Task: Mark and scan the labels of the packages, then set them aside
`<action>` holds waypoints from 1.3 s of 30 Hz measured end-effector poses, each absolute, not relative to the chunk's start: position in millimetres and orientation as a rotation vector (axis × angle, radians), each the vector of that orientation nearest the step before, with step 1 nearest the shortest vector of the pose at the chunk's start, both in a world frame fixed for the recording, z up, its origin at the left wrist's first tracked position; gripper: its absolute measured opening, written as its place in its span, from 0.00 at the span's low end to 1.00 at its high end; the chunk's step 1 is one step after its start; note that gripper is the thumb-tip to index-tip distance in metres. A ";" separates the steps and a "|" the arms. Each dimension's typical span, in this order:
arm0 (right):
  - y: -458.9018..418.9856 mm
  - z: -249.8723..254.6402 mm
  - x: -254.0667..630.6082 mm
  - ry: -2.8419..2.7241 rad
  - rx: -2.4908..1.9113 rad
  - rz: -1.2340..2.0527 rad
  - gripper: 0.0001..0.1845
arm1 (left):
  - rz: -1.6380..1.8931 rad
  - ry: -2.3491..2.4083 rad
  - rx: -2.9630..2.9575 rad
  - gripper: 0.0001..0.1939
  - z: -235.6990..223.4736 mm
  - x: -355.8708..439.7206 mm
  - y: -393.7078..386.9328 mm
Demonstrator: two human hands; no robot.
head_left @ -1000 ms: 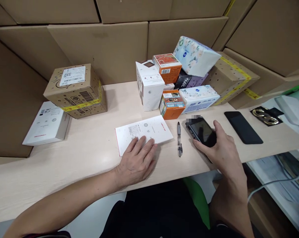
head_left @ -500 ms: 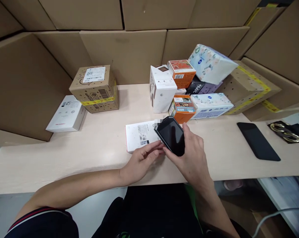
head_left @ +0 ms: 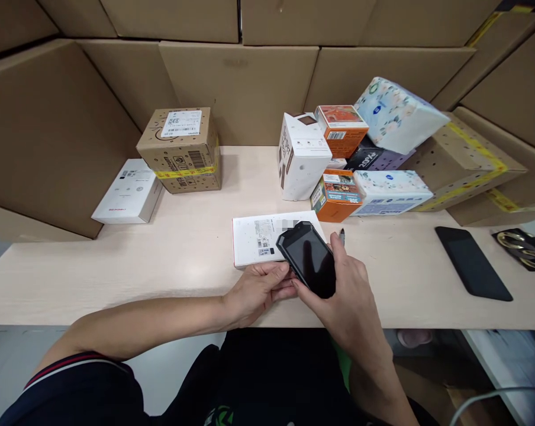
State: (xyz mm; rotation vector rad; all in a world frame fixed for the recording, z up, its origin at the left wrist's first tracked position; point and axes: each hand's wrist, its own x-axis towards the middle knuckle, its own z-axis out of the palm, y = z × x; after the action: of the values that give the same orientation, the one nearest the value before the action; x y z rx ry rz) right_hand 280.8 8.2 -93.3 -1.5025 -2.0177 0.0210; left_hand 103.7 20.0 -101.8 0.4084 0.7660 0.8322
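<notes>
My right hand (head_left: 345, 299) grips a black handheld device (head_left: 307, 258) with a dark screen, held tilted over a flat white box (head_left: 256, 239) that lies on the light wooden table (head_left: 170, 260). My left hand (head_left: 258, 290) rests at the near edge of that white box, its fingers touching the box and the device's lower end. The box's top shows printed labels and barcodes. A pen (head_left: 341, 236) lies just behind my right hand, mostly hidden.
A taped cardboard box (head_left: 183, 148) and a flat white box (head_left: 128, 192) sit at the left. Product boxes and tissue packs (head_left: 360, 154) are piled at the back right. A black phone (head_left: 473, 269) lies at the right. Large cartons (head_left: 236, 83) wall the table.
My right hand lifted the black device from the table's right and carried it left over the white box. My left hand shifted from the box's top to its near edge.
</notes>
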 end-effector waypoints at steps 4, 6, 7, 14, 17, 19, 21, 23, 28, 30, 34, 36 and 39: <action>2.2 -95.9 276.0 -1.954 -1.503 0.004 0.52 | 0.848 0.738 0.383 0.17 -103.0 103.8 19.4; 0.3 -98.3 271.4 -1.906 -1.511 -0.014 0.53 | 0.861 0.725 0.378 0.16 -102.9 103.9 19.4; -0.3 -99.7 268.8 -1.888 -1.511 -0.025 0.53 | 0.869 0.722 0.369 0.15 -102.7 104.0 19.5; -2.1 -112.4 256.1 -1.818 -1.480 -0.071 0.54 | 0.911 0.723 0.295 0.17 -101.6 103.9 22.5; -3.1 -114.6 257.8 -1.841 -1.464 -0.021 0.53 | 0.910 0.747 0.283 0.17 -101.5 103.4 23.5; -3.4 -114.6 260.2 -1.868 -1.441 0.008 0.53 | 0.910 0.750 0.272 0.17 -101.3 103.0 23.8; -3.1 -114.4 262.4 -1.884 -1.426 0.015 0.53 | 0.913 0.735 0.262 0.16 -101.1 102.7 23.8; -2.5 -114.8 263.9 -1.888 -1.415 0.003 0.54 | 0.917 0.718 0.258 0.15 -101.3 102.5 23.8; -1.1 -116.4 265.8 -1.898 -1.427 0.002 0.54 | 0.912 0.711 0.273 0.13 -104.3 102.1 24.2; -0.7 -116.4 266.4 -1.905 -1.419 0.004 0.54 | 0.912 0.709 0.274 0.13 -105.6 101.9 24.5; 0.4 -115.9 266.0 -1.899 -1.394 -0.017 0.55 | 0.916 0.717 0.279 0.14 -107.0 101.1 24.6; 1.1 -115.6 265.2 -1.892 -1.400 -0.016 0.55 | 0.918 0.734 0.283 0.15 -106.9 100.6 24.6; 2.1 -115.8 264.2 -1.893 -1.409 -0.008 0.55 | 0.923 0.739 0.289 0.16 -105.5 100.5 24.8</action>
State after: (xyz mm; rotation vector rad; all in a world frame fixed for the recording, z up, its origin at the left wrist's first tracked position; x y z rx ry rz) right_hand 264.2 2.1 -115.8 -1.4087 -1.8931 -0.0079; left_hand 100.5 24.8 -105.5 0.2892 0.7390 0.9228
